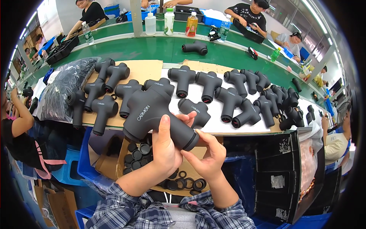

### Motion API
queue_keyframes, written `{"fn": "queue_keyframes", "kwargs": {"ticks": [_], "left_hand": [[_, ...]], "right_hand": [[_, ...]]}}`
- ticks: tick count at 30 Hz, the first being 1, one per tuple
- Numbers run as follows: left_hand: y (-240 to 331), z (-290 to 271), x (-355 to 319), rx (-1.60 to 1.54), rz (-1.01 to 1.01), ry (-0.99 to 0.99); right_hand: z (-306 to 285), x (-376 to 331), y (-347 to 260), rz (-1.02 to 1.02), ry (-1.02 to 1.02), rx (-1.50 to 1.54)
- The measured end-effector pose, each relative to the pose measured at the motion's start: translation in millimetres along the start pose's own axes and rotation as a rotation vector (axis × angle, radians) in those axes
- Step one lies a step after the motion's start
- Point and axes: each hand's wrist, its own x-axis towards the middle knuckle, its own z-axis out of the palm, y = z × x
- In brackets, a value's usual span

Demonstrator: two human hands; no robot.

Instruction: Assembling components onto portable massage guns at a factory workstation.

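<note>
A dark grey massage gun (148, 108) is held up close in front of me, tilted, with its handle pointing down to the right. My left hand (164, 150) wraps around the handle, thumb lying along the near side and other fingertips showing behind it. At the handle's round end, my right hand (209, 155) pinches the rim between thumb and fingers. Behind it, several similar massage guns (229, 102) lie in rows on cardboard and white sheets. Below my hands, an open cardboard box (114, 162) holds black round caps (136, 155) and black rings (199, 184).
A clear plastic bag (68, 89) of dark parts lies at left. Farther back, a single massage gun (195, 47) rests on the green bench (152, 49), with bottles (191, 24) beyond. A black crate (276, 175) stands at right, a blue stool (68, 166) at left. Other people work around the bench.
</note>
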Motion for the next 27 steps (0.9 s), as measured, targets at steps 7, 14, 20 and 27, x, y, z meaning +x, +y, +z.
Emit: {"fn": "queue_keyframes", "kwargs": {"ticks": [7,14,20,27], "left_hand": [[-4,-3,1,0.043,0.047,-0.031],[-4,-9,3,0.123,0.025,-0.057],[-4,-6,4,0.047,-0.011,0.019],[-8,-6,2,0.123,-0.068,0.008]], "right_hand": [[-2,-2,10,0.309,-0.088,0.292],[5,10,0,0.43,0.063,0.293],[1,1,16,0.054,0.003,0.05],[-10,8,20,0.394,-0.036,0.261]]}}
